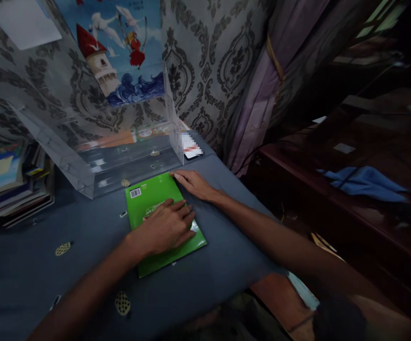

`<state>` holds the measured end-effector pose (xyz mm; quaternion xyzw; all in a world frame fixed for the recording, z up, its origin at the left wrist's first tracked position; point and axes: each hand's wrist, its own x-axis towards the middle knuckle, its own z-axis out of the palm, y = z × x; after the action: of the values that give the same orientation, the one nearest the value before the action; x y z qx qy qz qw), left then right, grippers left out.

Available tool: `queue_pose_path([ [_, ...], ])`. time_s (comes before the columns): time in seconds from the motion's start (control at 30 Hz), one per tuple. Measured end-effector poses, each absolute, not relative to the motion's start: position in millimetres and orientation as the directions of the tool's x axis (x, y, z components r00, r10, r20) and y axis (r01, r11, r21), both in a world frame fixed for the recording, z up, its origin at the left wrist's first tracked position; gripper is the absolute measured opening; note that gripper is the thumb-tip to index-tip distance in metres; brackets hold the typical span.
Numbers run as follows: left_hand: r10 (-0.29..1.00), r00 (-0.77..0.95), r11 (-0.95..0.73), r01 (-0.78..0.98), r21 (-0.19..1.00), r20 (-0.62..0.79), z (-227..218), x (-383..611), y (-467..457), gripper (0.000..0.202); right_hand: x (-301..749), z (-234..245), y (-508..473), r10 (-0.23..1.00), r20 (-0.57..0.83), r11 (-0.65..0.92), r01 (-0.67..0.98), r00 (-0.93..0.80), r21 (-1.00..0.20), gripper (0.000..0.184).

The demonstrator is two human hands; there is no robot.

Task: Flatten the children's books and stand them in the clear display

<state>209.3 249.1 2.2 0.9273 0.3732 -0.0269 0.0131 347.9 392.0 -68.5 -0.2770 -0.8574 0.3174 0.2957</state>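
A green book (155, 187) with a barcode in its upper left corner lies shut and flat on the cloth-covered table. My left hand (164, 225) rests across the middle of its cover, palm down, with the fingers stretched out. At the book's upper right corner is my right hand (194, 183), lying low against the edge with its fingers extended and their tips touching the corner. Part of the cover's print is hidden under my left hand.
Behind the book stands a clear acrylic rack (137, 163). A stack of books (13, 184) lies at the left. Beside the rack is a phone-like object (191, 146), its face blurred. Past the table's right edge, a blue cloth (365, 182) lies on a dark red surface (305, 194).
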Motion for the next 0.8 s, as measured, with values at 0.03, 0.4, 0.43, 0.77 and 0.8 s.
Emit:
queue_pose_path([
  [0.03, 0.693, 0.718, -0.719, 0.695, 0.004, -0.066, 2.7, 212.2, 244.8, 0.044, 348.1, -68.2, 391.7, 0.664, 0.332, 0.643, 0.285, -0.67, -0.711, 0.048],
  [0.4, 0.731, 0.671, -0.681, 0.713, -0.167, -0.119, -6.3, 234.5, 214.0, 0.051, 348.0, -66.6, 390.6, 0.656, 0.35, 0.643, 0.253, -0.669, -0.723, 0.042],
  [0.43, 0.735, 0.669, -0.677, 0.716, -0.172, -0.11, -6.9, 235.0, 213.3, 0.05, 348.1, -66.9, 390.5, 0.657, 0.352, 0.645, 0.254, -0.667, -0.721, 0.042],
  [0.77, 0.77, 0.634, -0.63, 0.739, -0.239, -0.071, -15.8, 231.6, 217.6, 0.048, 347.2, -70.8, 390.7, 0.651, 0.378, 0.654, 0.232, -0.658, -0.72, 0.041],
  [0.8, 0.773, 0.63, -0.627, 0.739, -0.246, -0.077, -15.2, 231.2, 219.0, 0.048, 347.2, -71.2, 390.8, 0.651, 0.377, 0.655, 0.235, -0.659, -0.718, 0.041],
])
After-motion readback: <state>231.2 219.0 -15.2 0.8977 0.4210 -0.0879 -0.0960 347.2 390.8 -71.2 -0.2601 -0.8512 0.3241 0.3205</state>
